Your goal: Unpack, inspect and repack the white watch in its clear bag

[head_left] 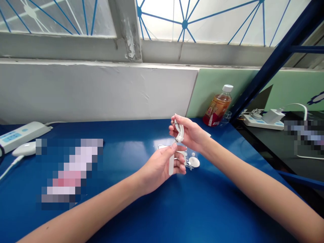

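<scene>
White implement (180, 136), pinched by left fingers (173, 146) and right fingers (184, 122), clear packet (189, 156) nearby, capped bottle (217, 107) holding drink

Bare forearms (101, 206) stretched forward, left hand (162, 160) lower, fingers (181, 163) curled, right hand (189, 131) just above, also curled

Held aloft, a white curved piece (180, 136) sits above an upright white strip (171, 166), apparently joined.

"Open lane on the near side of the left hand (162, 165), across the blue tabletop (189, 216)!"
"But the bottle (217, 106) blocks back right (slanted post (268, 64) just beyond), power strip (22, 135) far left!"
</scene>
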The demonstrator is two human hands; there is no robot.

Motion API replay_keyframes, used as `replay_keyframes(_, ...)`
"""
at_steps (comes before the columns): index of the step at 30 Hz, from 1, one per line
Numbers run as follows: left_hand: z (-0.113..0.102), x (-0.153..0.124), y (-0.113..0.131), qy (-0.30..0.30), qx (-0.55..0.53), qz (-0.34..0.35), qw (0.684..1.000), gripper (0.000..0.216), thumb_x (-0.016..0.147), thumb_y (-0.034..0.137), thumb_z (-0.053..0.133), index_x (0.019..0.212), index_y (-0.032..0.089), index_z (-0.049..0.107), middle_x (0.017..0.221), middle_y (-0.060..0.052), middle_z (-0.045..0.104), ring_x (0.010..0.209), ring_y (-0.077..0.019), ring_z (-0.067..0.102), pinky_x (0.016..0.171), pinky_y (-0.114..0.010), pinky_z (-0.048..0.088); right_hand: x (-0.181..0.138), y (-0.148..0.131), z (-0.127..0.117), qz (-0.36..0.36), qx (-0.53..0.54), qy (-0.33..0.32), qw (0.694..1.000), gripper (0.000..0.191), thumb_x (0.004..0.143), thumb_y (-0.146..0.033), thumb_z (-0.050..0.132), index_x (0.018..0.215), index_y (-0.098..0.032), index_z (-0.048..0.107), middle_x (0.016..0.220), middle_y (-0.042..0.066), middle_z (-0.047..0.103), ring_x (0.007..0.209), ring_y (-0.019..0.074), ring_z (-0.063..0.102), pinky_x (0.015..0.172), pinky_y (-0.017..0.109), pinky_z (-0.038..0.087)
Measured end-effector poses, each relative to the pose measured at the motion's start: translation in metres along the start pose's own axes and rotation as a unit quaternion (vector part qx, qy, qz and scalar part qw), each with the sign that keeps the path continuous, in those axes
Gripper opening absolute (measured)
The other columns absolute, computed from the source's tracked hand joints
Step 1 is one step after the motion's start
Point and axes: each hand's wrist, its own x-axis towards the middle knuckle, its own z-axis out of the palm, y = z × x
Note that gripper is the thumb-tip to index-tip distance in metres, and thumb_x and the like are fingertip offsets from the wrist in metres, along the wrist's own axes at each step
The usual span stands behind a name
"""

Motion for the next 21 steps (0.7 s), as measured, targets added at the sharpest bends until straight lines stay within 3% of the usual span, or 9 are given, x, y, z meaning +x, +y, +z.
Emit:
replay_keyframes(5, 0.001, -0.002, 0.005, -0.013, 0.041, -0.006, 0.999, 0.046, 0.089, 0.048, 0.065, 0.105, 0.005, 0.066, 0.074, -0.008, 0.069, 0.06, -0.0151, 0.065, 0.067, -0.029, 0.052, -0.002, 0.0, 0.004, -0.024, 0.017, -0.016, 0.999, 0.02, 0.078, -0.035, 0.078, 0.084, -0.018, 0.069, 0.072, -0.003, 0.068, 0.07, 0.0108, 0.068, 0.065, 0.02, 0.056)
replay_keyframes(8, 0.002, -0.002, 0.008, -0.012, 0.07, 0.016, 0.997, 0.045, 0.089, 0.05, 0.063, 0.101, 0.007, 0.067, 0.071, -0.007, 0.069, 0.058, -0.015, 0.065, 0.066, -0.028, 0.052, -0.006, 0.001, 0.009, 0.02, 0.016, -0.08, 0.997, 0.025, 0.084, -0.036, 0.071, 0.1, -0.017, 0.07, 0.089, 0.002, 0.073, 0.087, 0.0158, 0.07, 0.081, 0.028, 0.057)
replay_keyframes(12, 0.002, -0.002, 0.009, -0.003, 0.078, 0.033, 0.996, 0.044, 0.092, 0.05, 0.059, 0.085, 0.008, 0.068, 0.072, -0.008, 0.07, 0.058, -0.0146, 0.065, 0.066, -0.028, 0.053, -0.009, 0.003, 0.01, 0.062, -0.004, -0.148, 0.987, 0.028, 0.091, -0.029, 0.061, 0.115, -0.016, 0.066, 0.109, 0.008, 0.073, 0.108, 0.0193, 0.066, 0.099, 0.035, 0.049)
replay_keyframes(15, 0.003, -0.002, 0.007, -0.012, 0.062, 0.016, 0.998, 0.042, 0.094, 0.046, 0.058, 0.083, 0.007, 0.068, 0.076, -0.01, 0.071, 0.062, -0.0157, 0.067, 0.068, -0.027, 0.053, -0.009, 0.004, 0.01, 0.063, -0.011, -0.134, 0.989, 0.025, 0.093, -0.025, 0.057, 0.113, -0.015, 0.068, 0.112, 0.009, 0.073, 0.11, 0.0193, 0.065, 0.1, 0.035, 0.048)
replay_keyframes(21, 0.002, -0.002, 0.003, -0.023, 0.033, -0.007, 0.999, 0.026, 0.096, 0.031, 0.057, 0.105, 0.008, 0.062, 0.086, -0.014, 0.073, 0.076, -0.0219, 0.072, 0.074, -0.033, 0.054, -0.007, -0.002, 0.014, 0.042, -0.012, -0.068, 0.997, 0.023, 0.093, -0.016, 0.05, 0.108, -0.014, 0.067, 0.111, 0.008, 0.073, 0.102, 0.0162, 0.069, 0.095, 0.028, 0.052)
